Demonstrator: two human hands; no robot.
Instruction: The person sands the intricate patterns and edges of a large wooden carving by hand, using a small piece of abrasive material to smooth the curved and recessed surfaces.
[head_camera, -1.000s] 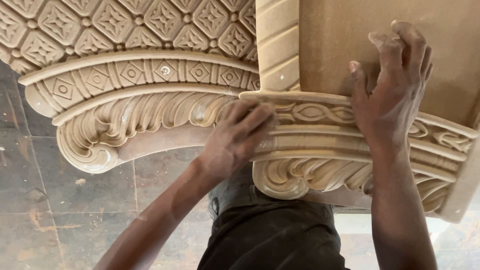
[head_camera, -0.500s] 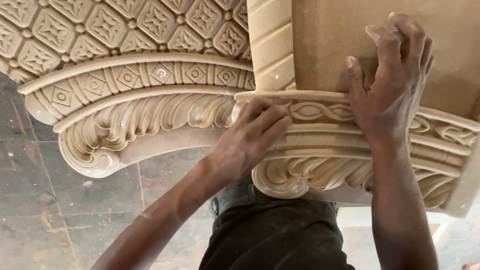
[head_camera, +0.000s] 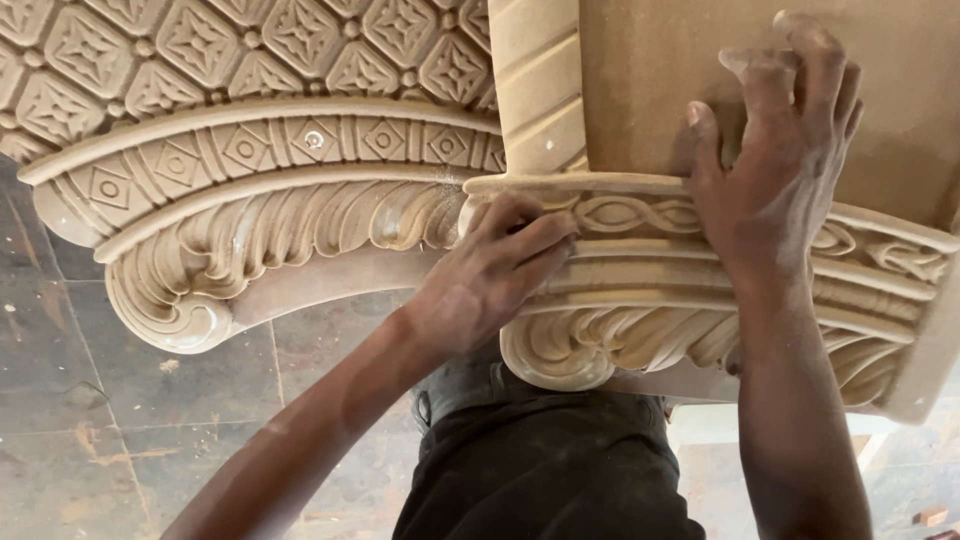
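Observation:
A carved tan wooden panel (head_camera: 300, 150) fills the upper view, with a flower lattice, a diamond band and leaf scrolls. Against it stands a second carved piece (head_camera: 640, 290) with a braided band, ridged mouldings and a scroll end. My left hand (head_camera: 490, 275) presses its bent, closed fingers onto the braided band at that piece's left corner; anything under the fingertips is hidden. My right hand (head_camera: 775, 160) lies flat with fingers spread on the plain flat board (head_camera: 650, 80) above the moulding, thumb near its lower edge. Both hands are dusty.
Below the carving lies a dark stone-tile floor (head_camera: 100, 400) with pale stains. My dark trousers (head_camera: 540, 460) fill the lower middle. A pale strip of ground (head_camera: 700, 425) shows at lower right under the moulding.
My left hand has slid a little to the right along the braided band, fingers still pressed down. The right hand stays in place on the flat board.

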